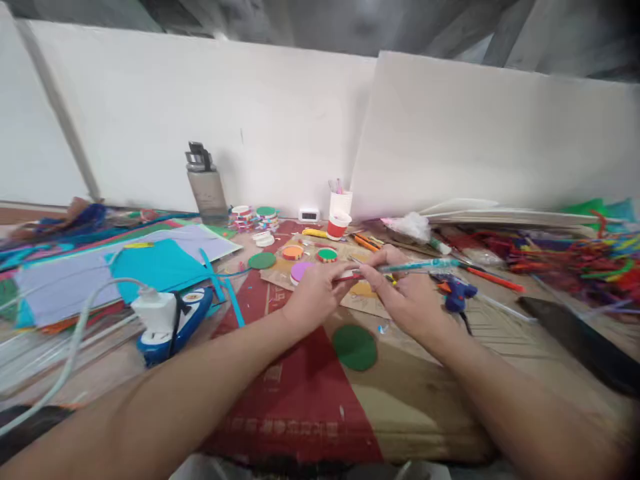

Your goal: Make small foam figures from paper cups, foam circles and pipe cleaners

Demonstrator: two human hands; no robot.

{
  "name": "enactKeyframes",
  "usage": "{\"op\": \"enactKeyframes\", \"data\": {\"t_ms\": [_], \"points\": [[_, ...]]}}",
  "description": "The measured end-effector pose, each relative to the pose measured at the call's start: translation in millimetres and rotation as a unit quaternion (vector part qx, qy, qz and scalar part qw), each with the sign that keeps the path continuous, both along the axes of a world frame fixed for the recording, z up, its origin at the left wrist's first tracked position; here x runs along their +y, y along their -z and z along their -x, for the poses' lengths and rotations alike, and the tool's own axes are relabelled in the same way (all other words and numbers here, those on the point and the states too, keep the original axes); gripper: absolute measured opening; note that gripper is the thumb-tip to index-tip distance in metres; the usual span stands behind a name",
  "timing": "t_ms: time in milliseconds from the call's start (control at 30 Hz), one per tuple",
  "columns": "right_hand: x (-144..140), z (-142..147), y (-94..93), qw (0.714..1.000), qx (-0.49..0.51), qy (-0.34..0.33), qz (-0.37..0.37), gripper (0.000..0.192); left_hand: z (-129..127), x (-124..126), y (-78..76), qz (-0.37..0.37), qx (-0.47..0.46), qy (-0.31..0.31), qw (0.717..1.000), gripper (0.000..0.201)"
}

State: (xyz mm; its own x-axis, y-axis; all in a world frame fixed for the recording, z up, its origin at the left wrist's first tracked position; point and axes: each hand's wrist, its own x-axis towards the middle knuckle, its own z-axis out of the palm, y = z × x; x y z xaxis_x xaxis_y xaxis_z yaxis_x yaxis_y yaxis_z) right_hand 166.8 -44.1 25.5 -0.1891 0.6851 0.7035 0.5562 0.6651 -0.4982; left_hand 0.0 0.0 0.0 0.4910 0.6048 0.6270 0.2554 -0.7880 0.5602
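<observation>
Above the cardboard sheet [300, 400], both hands are close together. My left hand [317, 293] pinches a small white and red piece [349, 275] whose kind I cannot make out. The closed fingers of my right hand [405, 287] meet the same piece. A thin teal and white pen-like stick [425, 265] runs out to the right from my right hand. Below the hands lies a flat green disc [355, 347]. Just beyond the left hand are a purple disc [301, 272], an orange disc [293, 252] and a green-topped disc [327, 255] with a striped edge.
A power strip [195, 310] with a white plug and cable stands left, beside coloured sheets [150, 267]. A bottle [207, 187], paper cups [339, 225] and a small clock [309, 215] stand behind. A glue gun [457, 293], black slab [580, 343] and pipe cleaners [600, 247] lie right.
</observation>
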Motion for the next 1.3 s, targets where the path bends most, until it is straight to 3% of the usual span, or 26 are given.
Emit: {"op": "enactKeyframes", "data": {"t_ms": [367, 867, 1300], "points": [[-2.7, -0.7, -1.5, 1.000, 0.021, -0.003, 0.015, 0.014, -0.6, -1.1, -1.3, 0.045, -0.007, -0.003, 0.999, 0.025], [-3.8, 0.9, -3.6, 1.000, 0.005, 0.023, -0.011, 0.015, -0.8, -2.0, -2.3, 0.021, -0.008, 0.001, 1.000, 0.025], [-3.2, -1.3, -5.2, 1.000, 0.017, -0.005, 0.006, 0.013, -0.8, 0.7, -1.8, 0.046, -0.010, -0.001, 0.999, 0.025]]}}
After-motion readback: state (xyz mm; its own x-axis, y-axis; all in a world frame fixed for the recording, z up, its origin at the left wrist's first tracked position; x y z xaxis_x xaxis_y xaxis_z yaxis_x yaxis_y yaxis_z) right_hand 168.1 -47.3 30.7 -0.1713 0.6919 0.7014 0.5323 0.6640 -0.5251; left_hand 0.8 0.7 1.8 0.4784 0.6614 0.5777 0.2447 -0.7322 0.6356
